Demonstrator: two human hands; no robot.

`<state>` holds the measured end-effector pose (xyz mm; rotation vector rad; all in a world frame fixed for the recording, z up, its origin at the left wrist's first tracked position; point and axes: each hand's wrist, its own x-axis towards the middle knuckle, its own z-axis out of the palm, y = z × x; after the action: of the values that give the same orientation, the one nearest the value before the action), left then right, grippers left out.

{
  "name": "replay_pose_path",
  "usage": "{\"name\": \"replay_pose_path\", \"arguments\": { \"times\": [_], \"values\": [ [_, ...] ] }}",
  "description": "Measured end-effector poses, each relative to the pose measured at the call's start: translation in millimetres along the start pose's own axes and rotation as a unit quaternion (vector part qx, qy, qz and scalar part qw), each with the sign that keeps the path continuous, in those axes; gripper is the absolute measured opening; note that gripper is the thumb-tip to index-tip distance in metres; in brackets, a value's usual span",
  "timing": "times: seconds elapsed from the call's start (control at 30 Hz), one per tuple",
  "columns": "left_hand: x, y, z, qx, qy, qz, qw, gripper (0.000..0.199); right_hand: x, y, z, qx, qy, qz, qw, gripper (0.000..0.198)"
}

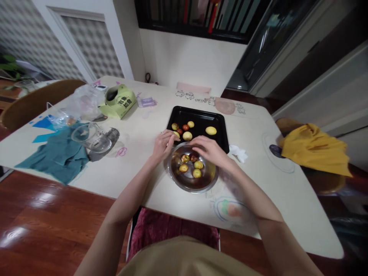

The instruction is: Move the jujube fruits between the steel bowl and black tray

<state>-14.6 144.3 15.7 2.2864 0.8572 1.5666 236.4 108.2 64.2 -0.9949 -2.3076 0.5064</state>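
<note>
A shiny metal bowl [193, 186] stands near the table's front edge, holding several small yellow and reddish-brown fruits [198, 165] that look like jujubes. Just behind it lies a black baking tray [198, 115] with more such fruits [187, 136] and a larger yellow one [211, 130] apart on the right. My left hand [164, 145] is at the tray's near left corner, thumb and fingers closed about a yellow-green fruit [176, 134]; the grip is partly hidden. Over the bowl's right rim, my right hand [209, 148] is open with bent fingers, nothing visible in it.
To the left are a glass pitcher [92, 140] lying on its side, a teal cloth [63, 157], a green paper carton [120, 101] and clear plastic bags [83, 101]. A crumpled tissue [238, 153] lies right of the tray. Yellow fabric [314, 149] drapes a chair at right.
</note>
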Motion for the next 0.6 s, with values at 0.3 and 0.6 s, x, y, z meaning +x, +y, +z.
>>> {"name": "replay_pose_path", "arguments": {
  "times": [0.3, 0.6],
  "values": [
    [-1, 0, 2, -0.019, -0.044, 0.018, 0.999, 0.045, 76, 102, 11, -0.100, -0.020, 0.013, 0.995, 0.040],
    [-2, 7, 4, -0.061, -0.082, 0.041, 0.994, 0.043, 91, 114, 23, -0.178, -0.097, -0.028, 0.979, 0.038]
  ]
}}
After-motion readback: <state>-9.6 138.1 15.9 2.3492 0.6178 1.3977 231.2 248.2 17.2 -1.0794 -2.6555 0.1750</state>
